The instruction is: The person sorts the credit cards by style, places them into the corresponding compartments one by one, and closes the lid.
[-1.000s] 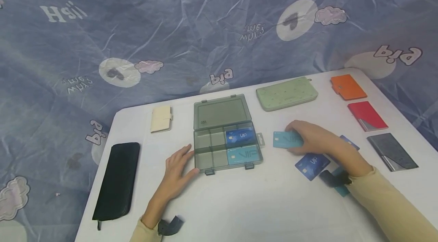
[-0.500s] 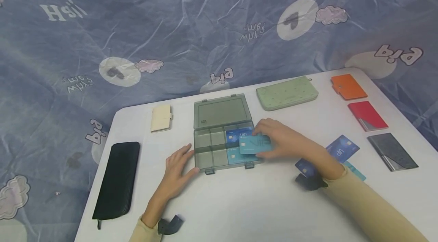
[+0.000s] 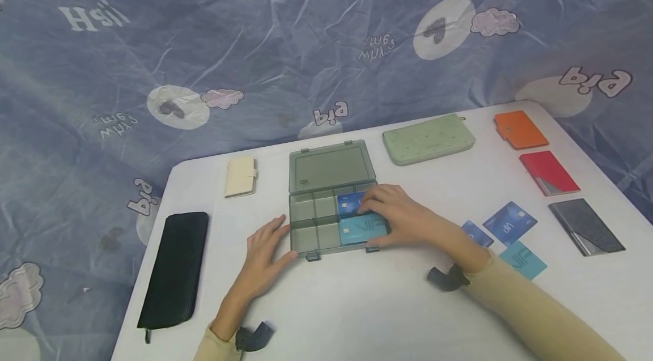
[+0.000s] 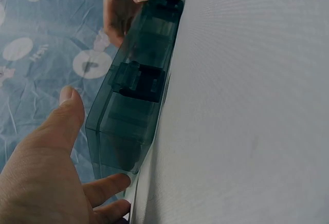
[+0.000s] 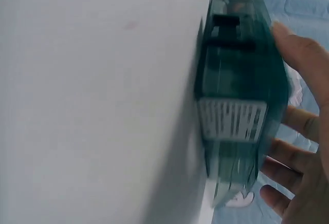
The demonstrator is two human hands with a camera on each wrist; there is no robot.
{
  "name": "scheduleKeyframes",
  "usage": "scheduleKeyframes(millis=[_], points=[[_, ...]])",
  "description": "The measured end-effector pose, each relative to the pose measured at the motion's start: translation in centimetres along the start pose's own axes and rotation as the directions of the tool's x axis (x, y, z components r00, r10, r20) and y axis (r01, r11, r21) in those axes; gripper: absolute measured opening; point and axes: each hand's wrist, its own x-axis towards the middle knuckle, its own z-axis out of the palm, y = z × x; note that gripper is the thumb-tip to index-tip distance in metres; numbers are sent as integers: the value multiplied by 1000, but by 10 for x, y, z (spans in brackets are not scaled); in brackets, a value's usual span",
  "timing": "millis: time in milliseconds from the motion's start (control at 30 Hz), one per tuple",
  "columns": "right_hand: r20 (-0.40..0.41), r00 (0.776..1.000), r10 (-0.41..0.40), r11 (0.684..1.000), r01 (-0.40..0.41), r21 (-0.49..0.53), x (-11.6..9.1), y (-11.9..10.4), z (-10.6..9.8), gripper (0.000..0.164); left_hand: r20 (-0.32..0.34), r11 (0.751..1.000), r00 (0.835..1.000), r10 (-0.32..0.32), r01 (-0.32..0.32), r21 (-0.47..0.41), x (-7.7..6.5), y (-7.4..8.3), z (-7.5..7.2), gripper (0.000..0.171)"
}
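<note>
Ideally, seat teal card (image 3: pixel 359 229) level in green box (image 3: pixel 304 236), near right; can't tell if right hand (image 3: pixel 403 219) pinches it; left hand (image 3: pixel 262 253), grip released, at box's left edge.

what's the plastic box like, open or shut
The plastic box is open: its lid is folded back on the far side, and a blue card shows inside, partly behind fingers.

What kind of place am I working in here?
Probably a makeshift tabletop filming setup, though the wider room is out of view: a wrinkled, printed blue sheet backs a white table, with a divided box open near the middle.
</note>
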Motion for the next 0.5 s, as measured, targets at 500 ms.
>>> scheduleKeyframes(millis=[500], points=[[134, 910, 393, 915, -402, 44, -122, 37, -46, 82, 5, 1000, 1000, 17, -17, -4, 0, -2, 0, 57]])
